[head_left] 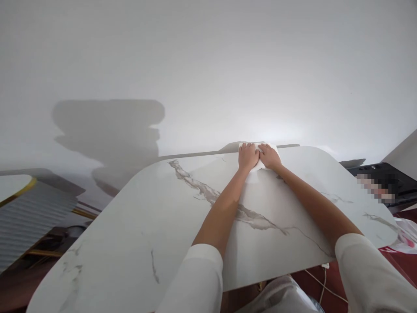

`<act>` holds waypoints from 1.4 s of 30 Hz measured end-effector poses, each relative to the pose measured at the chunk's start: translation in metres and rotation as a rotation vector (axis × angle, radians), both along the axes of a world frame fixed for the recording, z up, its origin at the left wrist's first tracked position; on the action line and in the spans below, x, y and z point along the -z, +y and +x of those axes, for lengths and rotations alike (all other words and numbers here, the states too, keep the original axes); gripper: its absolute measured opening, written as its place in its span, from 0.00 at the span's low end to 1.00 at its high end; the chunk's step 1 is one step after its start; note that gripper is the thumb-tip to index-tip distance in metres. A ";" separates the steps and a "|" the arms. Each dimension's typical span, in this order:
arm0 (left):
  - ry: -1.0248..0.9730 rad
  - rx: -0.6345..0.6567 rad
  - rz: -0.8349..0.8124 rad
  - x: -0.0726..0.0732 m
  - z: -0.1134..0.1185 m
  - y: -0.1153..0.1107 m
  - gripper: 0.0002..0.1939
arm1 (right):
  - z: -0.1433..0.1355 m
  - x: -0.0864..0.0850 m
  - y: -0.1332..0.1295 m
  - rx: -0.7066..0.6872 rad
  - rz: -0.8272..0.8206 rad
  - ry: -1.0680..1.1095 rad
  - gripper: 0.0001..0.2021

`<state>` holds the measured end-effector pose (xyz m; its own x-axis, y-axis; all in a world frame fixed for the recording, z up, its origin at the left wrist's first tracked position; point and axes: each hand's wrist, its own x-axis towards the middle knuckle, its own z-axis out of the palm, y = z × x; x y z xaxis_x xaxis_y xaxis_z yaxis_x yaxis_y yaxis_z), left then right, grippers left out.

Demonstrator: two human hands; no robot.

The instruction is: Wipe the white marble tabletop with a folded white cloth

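Observation:
Both arms reach across a white marble-patterned table to its far edge by the wall. A white cloth lies bunched there, pressed against the tabletop under both hands. My left hand covers the cloth's left part, fingers bent over it. Beside it, my right hand grips the right part, its fingertips close to the left hand. The palms' undersides and most of the cloth beneath them are hidden.
A plain pale wall rises behind the table's far edge. At the right stands a black appliance-like surface, partly blurred out. A ribbed cabinet with gold trim is at the left. A pale cable runs over the red floor below.

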<state>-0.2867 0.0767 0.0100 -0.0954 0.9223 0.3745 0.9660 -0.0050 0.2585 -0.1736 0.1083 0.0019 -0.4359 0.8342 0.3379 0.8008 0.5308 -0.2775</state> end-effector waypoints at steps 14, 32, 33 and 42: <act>0.057 -0.020 0.000 0.005 0.030 0.015 0.18 | 0.027 0.002 0.016 0.031 -0.033 -0.011 0.24; 0.048 0.052 -0.015 0.004 0.056 -0.077 0.20 | 0.060 0.008 -0.076 0.016 0.022 -0.042 0.23; 0.052 0.051 -0.021 0.003 0.057 -0.084 0.20 | 0.062 0.009 -0.083 0.012 0.033 -0.049 0.23; 0.149 0.062 -0.093 -0.002 0.071 -0.159 0.24 | 0.080 0.016 -0.156 -0.035 0.099 -0.073 0.24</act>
<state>-0.2159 -0.0824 0.0124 0.0124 0.9560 0.2931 0.9922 -0.0481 0.1151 -0.0932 -0.0480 -0.0146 -0.4906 0.7822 0.3840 0.7975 0.5807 -0.1639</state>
